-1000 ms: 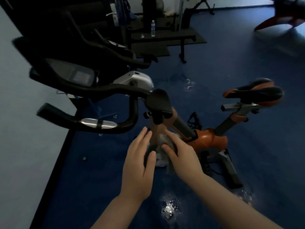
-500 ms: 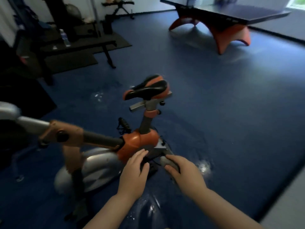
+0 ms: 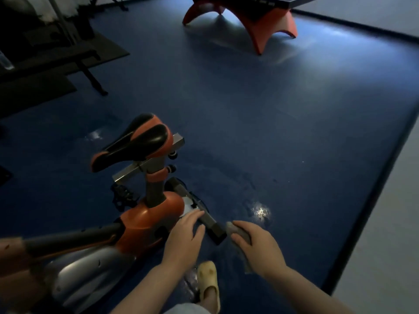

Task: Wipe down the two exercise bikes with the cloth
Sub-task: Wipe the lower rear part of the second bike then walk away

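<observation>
- Item, nearest: my foot in a pale yellow slipper (image 3: 208, 282) on the blue floor (image 3: 283, 137), between my two forearms.
- Item: right hand (image 3: 257, 248), fingers curled round the grey cloth (image 3: 238, 232); the cloth's front edge sits just beside the end of the bike's dark rear stabiliser bar (image 3: 207, 219), and a tail hangs below the palm.
- Item: left hand (image 3: 184, 237), fingers straight and relaxed, resting flat on the stabiliser bar next to the orange bike (image 3: 149, 218) housing; it holds nothing.
- Step in hand, my judgement: wiping the rear base. I would steady the frame with the left hand, fold the cloth over the bar end, and draw it along the bar's length rather than dabbing; the cable near the bar wants care.
- Item: black-and-orange saddle (image 3: 136, 141), upright on its post, not yet reached by the cloth.
- Item, far: orange-legged table-tennis table (image 3: 258, 26); dark weight bench (image 3: 68, 60) at left.
- Change from half a second ago: view has dropped and swung right; the saddle sits lower in frame, the slipper has come into sight, and both hands remain at the rear bar.
- Second bike: not in view now.
</observation>
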